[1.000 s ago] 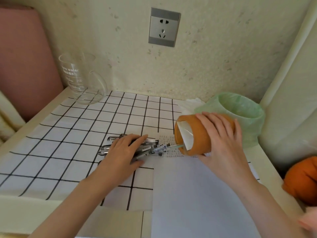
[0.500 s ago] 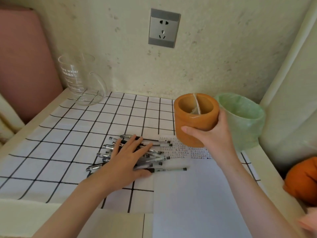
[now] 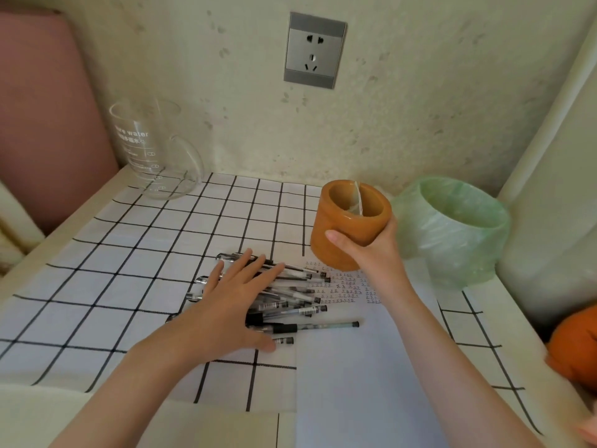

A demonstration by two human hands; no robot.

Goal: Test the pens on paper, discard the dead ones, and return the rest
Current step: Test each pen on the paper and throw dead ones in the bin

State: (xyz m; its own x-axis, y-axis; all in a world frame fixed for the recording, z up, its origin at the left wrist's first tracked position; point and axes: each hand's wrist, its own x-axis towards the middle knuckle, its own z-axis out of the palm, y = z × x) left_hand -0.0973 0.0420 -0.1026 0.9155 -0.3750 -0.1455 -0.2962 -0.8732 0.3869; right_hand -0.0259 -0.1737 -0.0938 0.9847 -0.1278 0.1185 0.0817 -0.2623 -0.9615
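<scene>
Several clear-barrelled pens lie in a loose heap on the checked cloth, their tips reaching onto a white sheet of paper. My left hand rests flat on the heap with fingers spread. The orange pen holder stands upright just beyond the paper, with my right hand wrapped around its near side; it looks empty apart from a pale divider. Small written marks cover the paper's far edge.
A small bin lined with a green bag sits right of the holder. A glass jug stands at the back left by the wall. An orange object lies at the right edge. The black-and-white checked cloth covers the tabletop.
The holder was tipped on its side spilling pens; my right hand has turned it upright and set it further back. My left hand slid nearer, spreading the pens.
</scene>
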